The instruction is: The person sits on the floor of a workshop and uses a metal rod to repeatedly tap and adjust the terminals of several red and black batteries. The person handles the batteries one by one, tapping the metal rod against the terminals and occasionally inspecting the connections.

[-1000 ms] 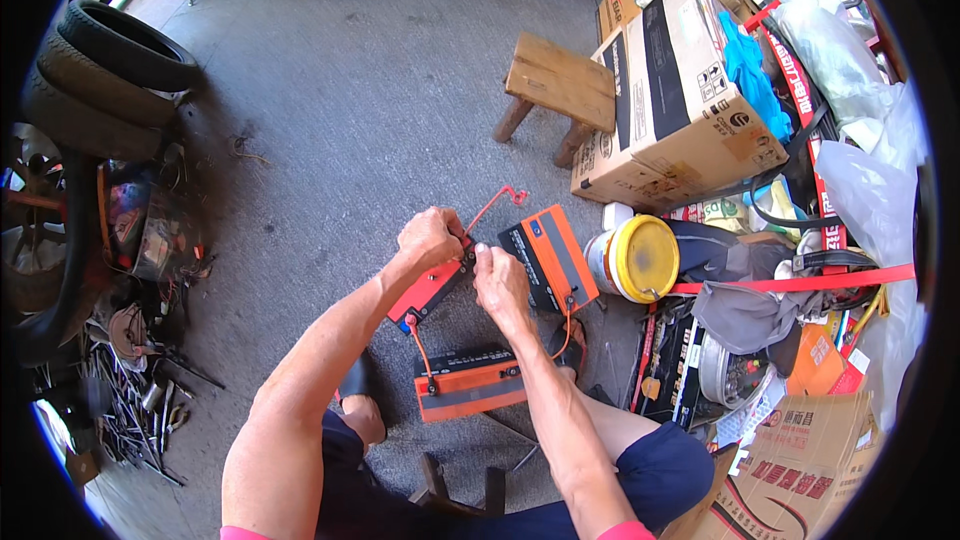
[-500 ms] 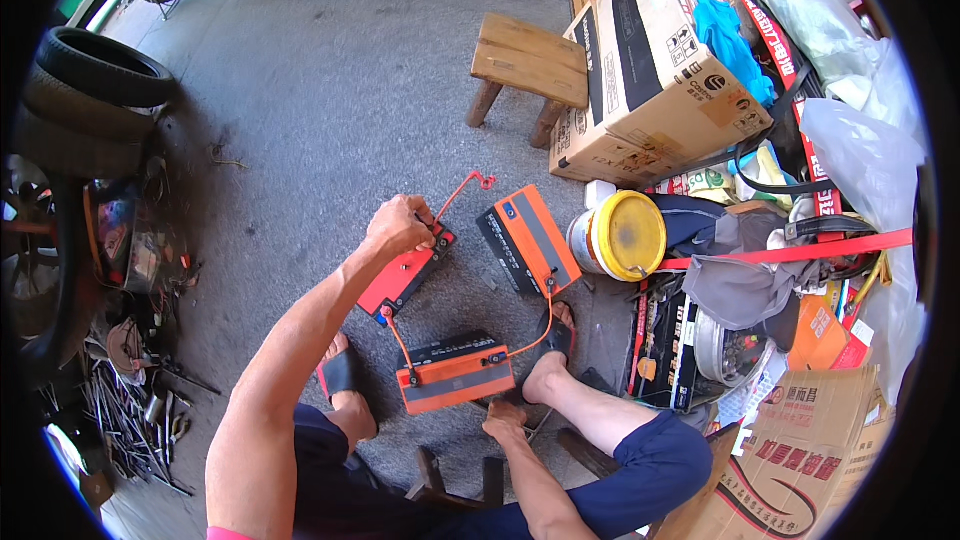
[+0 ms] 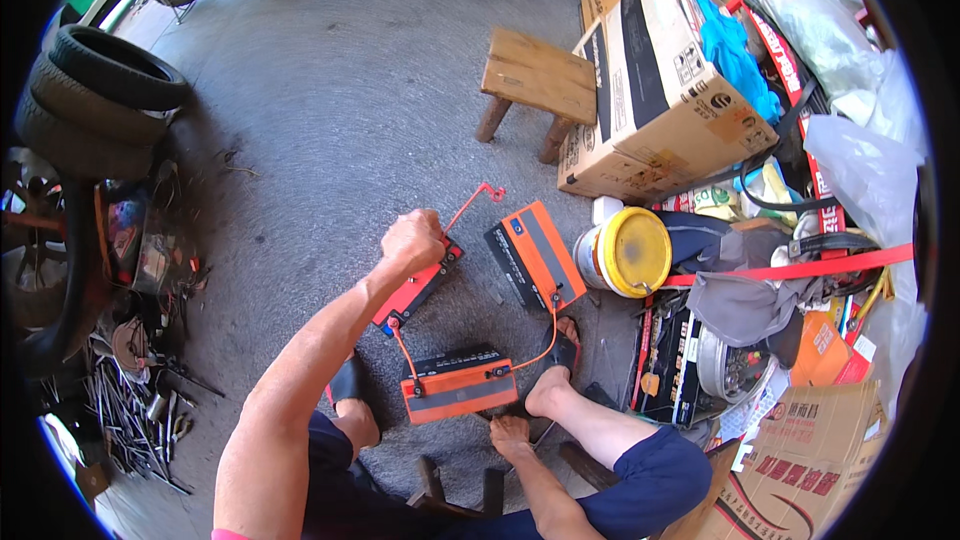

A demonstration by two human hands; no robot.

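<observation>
My left hand (image 3: 413, 240) is closed in a fist over the far end of a red battery (image 3: 414, 294); what its fingers grip is hidden. A loose red cable (image 3: 470, 207) rises from that end and finishes in a curl on the ground. An orange and black battery (image 3: 540, 258) stands to the right, and another orange battery (image 3: 460, 396) lies closest to me. Short orange cables join the near battery to the other two. Beside its lower right edge, my right hand (image 3: 510, 435) is low with fingers curled, and I cannot make out what they hold.
A yellow-lidded bucket (image 3: 640, 250) stands right of the batteries, with a wooden stool (image 3: 540, 75) and a large carton (image 3: 650, 90) beyond. Clutter fills the right side. Stacked tyres (image 3: 110, 80) and scattered tools (image 3: 130, 420) are at the left. My sandalled feet flank the near battery.
My left hand has turned over at the red battery's end, from fingertips pinching down to a fist with its back up. The right hand keeps its place. The whole view has shifted slightly.
</observation>
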